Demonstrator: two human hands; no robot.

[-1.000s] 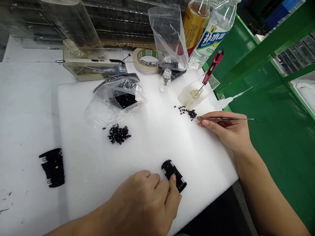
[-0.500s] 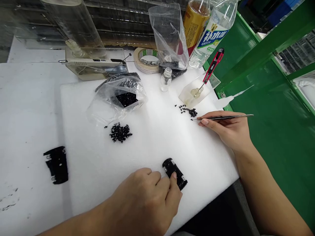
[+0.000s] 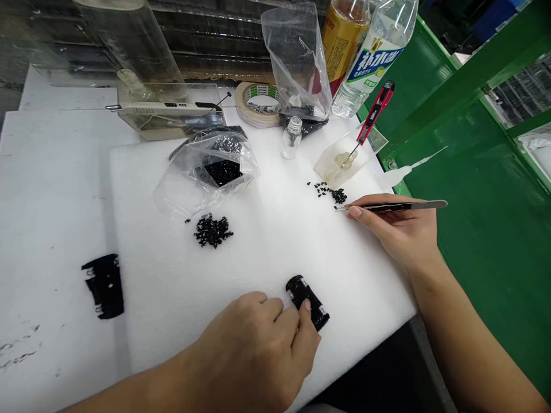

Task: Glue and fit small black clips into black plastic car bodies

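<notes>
My right hand [image 3: 398, 232] is closed around a pair of tweezers [image 3: 400, 205] lying nearly level. Their tips point left, beside a tiny black piece [image 3: 336, 207] just below a small cluster of similar black pieces [image 3: 339, 196]. I cannot tell whether the tips grip it. My left hand [image 3: 267, 344] is closed, its other fingers curled, with one fingertip pressing on a small curved black plastic part [image 3: 306, 295] with silvery spots along its edge. That part lies on a white foam sheet [image 3: 181, 298]. Farther left rests a second black plastic part [image 3: 105, 287].
A larger heap of black pieces [image 3: 213, 230] lies before an open clear bag [image 3: 224, 172]. Behind are a tape roll [image 3: 258, 117], a small glass vial [image 3: 291, 137], two bottles [image 3: 365, 66] and a red utility knife [image 3: 375, 115] above a translucent block [image 3: 340, 163].
The tweezers have turned slightly in my right hand, showing more of their flat side. The view has shifted a little; my left hand keeps its place on the black plastic part.
</notes>
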